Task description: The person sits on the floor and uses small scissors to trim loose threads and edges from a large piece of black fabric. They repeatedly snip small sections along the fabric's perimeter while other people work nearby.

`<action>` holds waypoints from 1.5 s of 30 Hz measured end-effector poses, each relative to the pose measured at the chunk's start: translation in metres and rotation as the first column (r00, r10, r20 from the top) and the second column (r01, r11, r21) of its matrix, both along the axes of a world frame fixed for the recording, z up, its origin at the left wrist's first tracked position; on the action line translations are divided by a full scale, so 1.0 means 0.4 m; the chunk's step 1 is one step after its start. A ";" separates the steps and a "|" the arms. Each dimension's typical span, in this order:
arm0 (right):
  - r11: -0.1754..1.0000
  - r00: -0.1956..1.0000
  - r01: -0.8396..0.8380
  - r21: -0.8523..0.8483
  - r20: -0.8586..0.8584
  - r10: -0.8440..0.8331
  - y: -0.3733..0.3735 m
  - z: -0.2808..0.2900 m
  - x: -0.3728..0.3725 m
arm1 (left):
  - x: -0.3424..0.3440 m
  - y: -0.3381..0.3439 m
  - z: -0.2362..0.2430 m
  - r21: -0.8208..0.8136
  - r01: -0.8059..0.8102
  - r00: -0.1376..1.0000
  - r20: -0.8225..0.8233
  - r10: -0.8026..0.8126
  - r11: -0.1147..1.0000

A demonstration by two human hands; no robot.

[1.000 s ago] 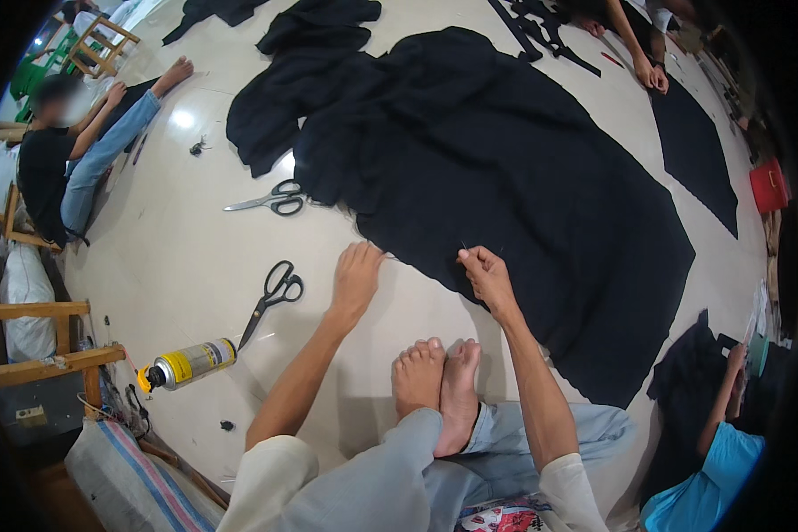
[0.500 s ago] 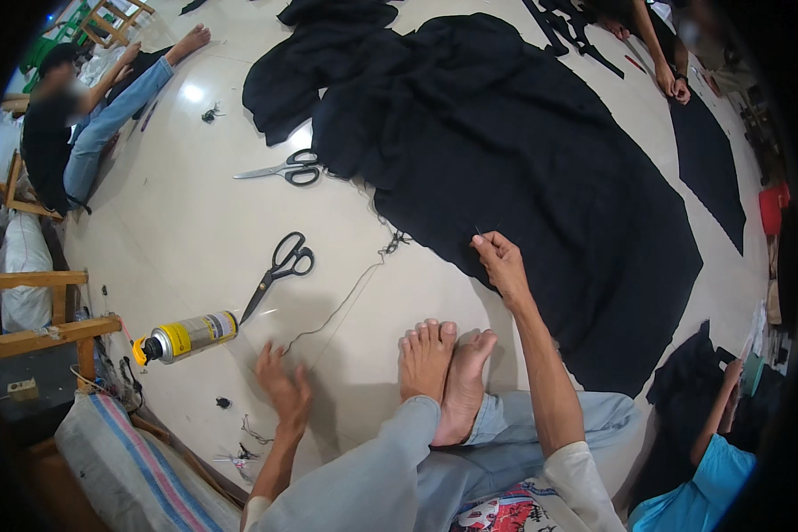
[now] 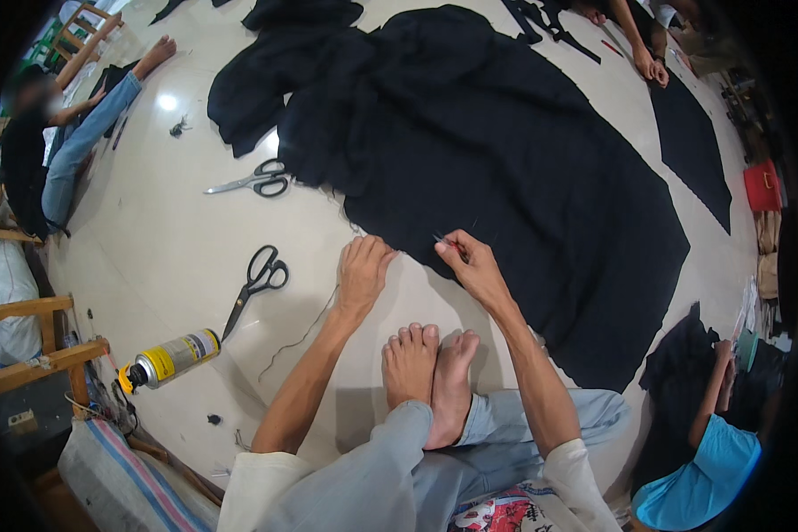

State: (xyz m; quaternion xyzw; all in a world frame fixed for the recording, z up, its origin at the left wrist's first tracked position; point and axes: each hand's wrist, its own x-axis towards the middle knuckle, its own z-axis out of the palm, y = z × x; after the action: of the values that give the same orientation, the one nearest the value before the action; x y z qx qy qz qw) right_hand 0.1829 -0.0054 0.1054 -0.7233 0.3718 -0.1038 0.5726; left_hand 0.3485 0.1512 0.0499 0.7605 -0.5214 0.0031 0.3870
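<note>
A large black cloth (image 3: 505, 160) lies spread and wrinkled on the floor. My left hand (image 3: 362, 277) is closed at its near left edge, fingertips pinching the cloth's rim. To the right, my right hand (image 3: 477, 269) is closed over the same edge and grips a small pointed tool (image 3: 439, 238) with a metal tip and a bit of red; most of it is hidden by the fingers. A loose dark thread (image 3: 300, 339) trails across the floor below my left wrist. Frayed threads hang from the cloth's left edge beside my left hand.
Black-handled scissors (image 3: 254, 285) and grey scissors (image 3: 255, 183) lie to the left. A yellow-labelled spray can (image 3: 176, 359) rests near a wooden frame (image 3: 40, 365). Other people sit left, far right and near right; another black cloth piece (image 3: 693, 146) lies at right.
My left hand has moved up and right from the open floor to the cloth's edge, its fingers now closed. My right hand has shifted slightly left. The whole view has shifted a little.
</note>
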 end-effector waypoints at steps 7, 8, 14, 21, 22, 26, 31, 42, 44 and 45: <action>0.737 0.868 -0.492 -0.463 -0.200 0.455 -0.025 -0.004 0.088 | 0.001 0.033 0.003 -0.003 -0.037 0.986 -0.160 0.036 0.999; 0.710 0.849 -0.523 -0.470 -0.216 0.482 -0.027 -0.006 0.097 | 0.001 0.034 0.006 0.003 -0.031 0.987 -0.160 0.031 1.000; 0.676 0.791 -0.612 -0.411 -0.306 0.530 -0.034 0.013 0.121 | 0.003 0.039 0.019 0.024 0.008 0.990 -0.141 -0.005 1.000; 0.724 0.819 -0.574 -0.382 -0.277 0.503 -0.039 -0.002 0.131 | 0.004 0.035 0.020 0.008 0.020 0.991 -0.136 -0.019 1.000; 0.765 0.841 -0.540 -0.351 -0.254 0.477 -0.042 0.005 0.127 | 0.005 0.036 0.020 0.018 0.016 0.990 -0.140 -0.014 1.000; 0.879 0.883 -0.442 -0.180 -0.259 0.391 -0.066 0.012 0.108 | 0.004 0.041 0.008 0.046 -0.031 0.965 -0.259 0.041 0.998; 0.747 0.830 -0.556 -0.364 -0.199 0.521 -0.055 -0.002 0.114 | -0.001 0.043 0.003 0.073 -0.042 0.945 -0.322 0.064 0.996; 0.772 0.817 -0.576 -0.268 -0.218 0.534 -0.065 0.009 0.129 | 0.002 0.036 0.006 -0.008 -0.050 0.891 -0.451 0.041 0.999; 0.758 0.809 -0.588 -0.282 -0.215 0.547 -0.065 0.010 0.127 | 0.001 0.034 0.011 -0.019 -0.052 0.894 -0.446 0.038 0.998; 0.751 0.805 -0.593 -0.290 -0.213 0.554 -0.065 0.010 0.126 | 0.003 0.033 0.008 -0.043 -0.051 0.892 -0.451 0.026 0.998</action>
State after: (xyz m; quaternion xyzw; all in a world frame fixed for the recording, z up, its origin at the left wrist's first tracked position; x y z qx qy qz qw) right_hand 0.2333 -0.0312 0.1095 -0.8951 0.1398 0.0554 0.4197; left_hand 0.3496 0.1643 0.0532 0.7400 -0.4025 -0.1511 0.5173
